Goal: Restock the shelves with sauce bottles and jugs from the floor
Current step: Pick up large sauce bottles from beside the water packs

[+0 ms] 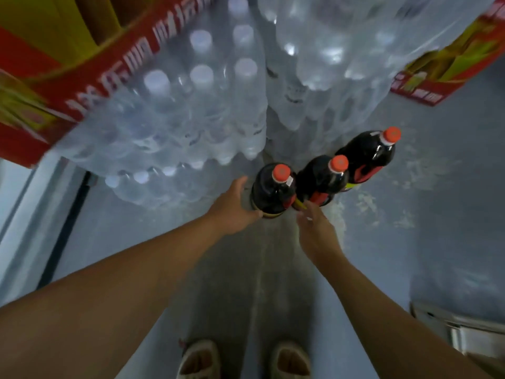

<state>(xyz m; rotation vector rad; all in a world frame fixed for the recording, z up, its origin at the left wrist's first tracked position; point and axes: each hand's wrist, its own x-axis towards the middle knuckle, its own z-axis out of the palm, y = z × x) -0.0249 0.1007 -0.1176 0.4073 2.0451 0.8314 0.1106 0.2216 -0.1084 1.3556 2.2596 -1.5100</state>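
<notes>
Currently, head view only: you're looking straight down at a grey floor with three dark sauce bottles standing upright in a diagonal row, each with an orange cap. Nearest bottle is at the left end, middle bottle touches it or sits just beside it, far bottle is next up and to the right. Your left hand is against the left side of the nearest bottle, low on the body, thumb curled round the base edge and fingers reaching round the far side; contact looks real but how firm the grip is I cannot tell. Your right hand is just short of the gap between the nearest and middle bottles, fingers loosely extended toward the lower labels, holding nothing; whether the fingertips touch a bottle I cannot tell, motion blur there. Shrink-wrapped packs of clear water bottles are stacked right behind the sauce bottles, a second stack beside them. Red and yellow cartons sit at upper left and upper right. Your two light shoes show at the bottom edge, well apart from the bottles.
</notes>
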